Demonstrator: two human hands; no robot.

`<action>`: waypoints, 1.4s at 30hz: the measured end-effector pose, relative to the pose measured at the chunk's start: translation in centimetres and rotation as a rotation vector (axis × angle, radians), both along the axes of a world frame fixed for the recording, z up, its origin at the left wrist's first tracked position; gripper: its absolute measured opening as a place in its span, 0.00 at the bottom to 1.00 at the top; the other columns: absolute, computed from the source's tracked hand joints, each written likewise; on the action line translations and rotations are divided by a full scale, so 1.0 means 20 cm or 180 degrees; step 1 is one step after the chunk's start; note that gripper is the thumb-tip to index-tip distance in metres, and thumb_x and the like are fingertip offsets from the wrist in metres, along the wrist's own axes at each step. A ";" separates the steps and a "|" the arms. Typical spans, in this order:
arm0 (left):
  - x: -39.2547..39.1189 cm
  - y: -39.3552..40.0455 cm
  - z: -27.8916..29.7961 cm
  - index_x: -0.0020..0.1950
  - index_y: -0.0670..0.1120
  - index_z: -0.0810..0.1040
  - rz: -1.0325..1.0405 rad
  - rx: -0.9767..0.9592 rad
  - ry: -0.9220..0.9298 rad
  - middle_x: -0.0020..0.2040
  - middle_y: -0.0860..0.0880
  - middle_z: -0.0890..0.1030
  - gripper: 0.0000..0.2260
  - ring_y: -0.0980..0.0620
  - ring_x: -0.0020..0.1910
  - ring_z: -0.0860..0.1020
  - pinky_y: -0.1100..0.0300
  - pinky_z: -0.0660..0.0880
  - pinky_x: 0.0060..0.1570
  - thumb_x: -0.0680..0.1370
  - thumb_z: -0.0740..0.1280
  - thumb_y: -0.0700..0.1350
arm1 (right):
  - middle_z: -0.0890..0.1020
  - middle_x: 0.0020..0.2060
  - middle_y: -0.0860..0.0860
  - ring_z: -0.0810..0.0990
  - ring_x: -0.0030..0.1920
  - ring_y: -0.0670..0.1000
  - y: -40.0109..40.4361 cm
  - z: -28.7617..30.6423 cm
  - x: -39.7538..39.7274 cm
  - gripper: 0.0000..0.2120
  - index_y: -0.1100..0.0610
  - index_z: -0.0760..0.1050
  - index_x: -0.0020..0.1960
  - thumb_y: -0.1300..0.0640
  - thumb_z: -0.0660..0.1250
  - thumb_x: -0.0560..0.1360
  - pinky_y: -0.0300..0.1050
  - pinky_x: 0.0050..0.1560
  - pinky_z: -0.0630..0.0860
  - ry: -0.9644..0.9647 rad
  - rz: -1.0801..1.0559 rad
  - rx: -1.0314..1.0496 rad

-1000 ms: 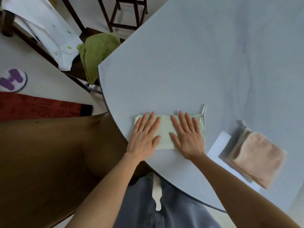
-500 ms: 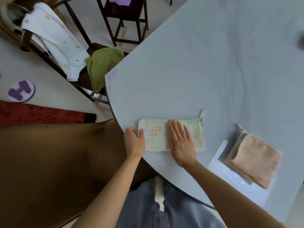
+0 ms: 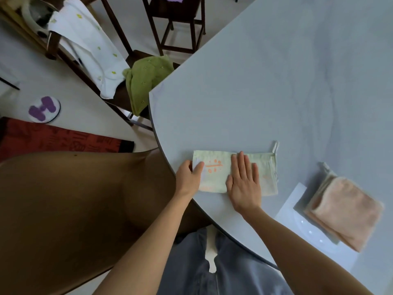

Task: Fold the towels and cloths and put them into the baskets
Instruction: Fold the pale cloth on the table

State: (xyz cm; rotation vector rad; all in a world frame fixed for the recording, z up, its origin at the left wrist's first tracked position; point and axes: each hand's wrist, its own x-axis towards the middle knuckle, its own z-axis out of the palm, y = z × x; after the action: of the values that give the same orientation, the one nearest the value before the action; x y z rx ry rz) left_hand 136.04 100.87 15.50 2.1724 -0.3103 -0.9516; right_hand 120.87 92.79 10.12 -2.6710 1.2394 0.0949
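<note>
A pale green cloth [image 3: 217,173] with an orange print lies folded into a long strip near the front edge of the round grey table [image 3: 265,92]. My left hand [image 3: 188,176] pinches the strip's left end between thumb and fingers. My right hand [image 3: 244,182] lies flat on its middle, fingers together. A stack of folded peach towels [image 3: 344,211] rests at the right on a white sheet. A green towel [image 3: 146,79] and a white spotted cloth [image 3: 89,47] hang on a chair to the left. No basket is in view.
A dark wooden chair [image 3: 176,24] with something purple on its seat stands beyond the table. A brown rounded chair back [image 3: 74,209] sits close at my left. On the floor lie a red mat [image 3: 59,139] and a white round disc [image 3: 44,109].
My left hand slid off the cloth's top and closed on its left end. My right hand stayed pressed on the middle. The orange print came into sight.
</note>
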 end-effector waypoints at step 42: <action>-0.38 -0.45 0.50 0.49 0.52 0.83 -0.0202 -0.1479 0.0839 0.36 0.51 0.81 0.07 0.57 0.31 0.76 0.63 0.72 0.36 0.77 0.67 0.43 | 0.78 0.34 0.50 0.76 0.36 0.55 -0.29 0.79 -0.03 0.02 0.59 0.72 0.46 0.64 0.62 0.74 0.37 0.30 0.67 -0.2357 -0.1525 0.1420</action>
State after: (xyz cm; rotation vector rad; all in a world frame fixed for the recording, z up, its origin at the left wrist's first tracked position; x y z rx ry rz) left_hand 128.34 91.81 25.45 1.6057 -0.4261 -1.0664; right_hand 120.32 87.08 26.00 -1.7139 1.3304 -0.5608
